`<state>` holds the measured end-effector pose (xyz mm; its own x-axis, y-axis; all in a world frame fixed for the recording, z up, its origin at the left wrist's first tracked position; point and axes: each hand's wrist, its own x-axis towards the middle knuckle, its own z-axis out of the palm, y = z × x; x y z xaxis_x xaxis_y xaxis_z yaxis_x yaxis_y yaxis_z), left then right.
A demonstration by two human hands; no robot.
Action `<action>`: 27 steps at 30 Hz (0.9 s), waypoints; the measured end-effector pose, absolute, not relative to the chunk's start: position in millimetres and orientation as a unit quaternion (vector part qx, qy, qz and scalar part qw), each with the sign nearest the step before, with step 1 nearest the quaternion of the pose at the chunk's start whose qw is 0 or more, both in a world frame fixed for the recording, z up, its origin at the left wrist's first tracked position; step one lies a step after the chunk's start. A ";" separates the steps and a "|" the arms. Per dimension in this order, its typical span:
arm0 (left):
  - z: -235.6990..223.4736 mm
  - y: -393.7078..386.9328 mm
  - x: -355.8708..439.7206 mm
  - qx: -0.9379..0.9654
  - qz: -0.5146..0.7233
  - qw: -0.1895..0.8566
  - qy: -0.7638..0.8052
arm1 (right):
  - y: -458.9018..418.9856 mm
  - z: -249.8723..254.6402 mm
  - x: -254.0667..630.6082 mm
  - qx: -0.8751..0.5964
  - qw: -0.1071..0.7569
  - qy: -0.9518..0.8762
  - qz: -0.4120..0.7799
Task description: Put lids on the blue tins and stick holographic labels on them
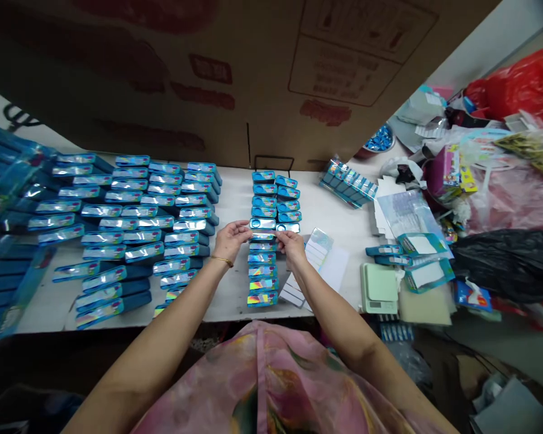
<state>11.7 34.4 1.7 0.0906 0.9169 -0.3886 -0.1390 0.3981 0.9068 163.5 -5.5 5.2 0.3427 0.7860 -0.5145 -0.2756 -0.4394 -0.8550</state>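
Observation:
A small blue box with a shiny top edge lies in the middle column, between my two hands. My left hand is at its left end, thumb and fingers drawn together against it. At the right end, my right hand pinches its corner. Behind it stand two columns of similar blue boxes, the nearest pair showing round dark marks. A single column of blue boxes runs from my hands toward the table's front edge. What my fingertips press on is partly hidden.
Many blue boxes stand in rows at left. A large cardboard carton forms the back. Label sheets lie right of the column. A wrapped pack, a green scale and a bowl of blue pieces are at right.

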 end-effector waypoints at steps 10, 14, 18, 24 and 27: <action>-13.7 -45.4 102.9 0.609 0.216 0.580 0.497 | -129.5 -8.8 237.2 -0.756 0.488 -0.134 0.416; -22.7 -54.0 130.5 0.772 0.090 0.397 0.488 | -139.9 -41.0 248.2 -0.778 0.481 -0.127 0.383; -25.1 -58.1 138.4 0.841 -0.010 0.260 0.475 | -137.2 -72.2 253.0 -0.809 0.427 -0.155 0.372; -31.9 -57.2 139.0 0.827 -0.013 0.229 0.513 | -134.6 -89.8 267.0 -0.839 0.313 -0.254 0.365; -41.4 -55.7 142.3 0.780 -0.019 0.297 0.551 | -132.9 -89.6 276.5 -0.829 0.270 -0.319 0.372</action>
<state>142.3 -55.7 -41.4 0.3924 0.8479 -0.3564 0.8703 -0.2169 0.4422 276.5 -132.9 -89.6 0.5191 0.7296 -0.4452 0.3279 -0.6510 -0.6846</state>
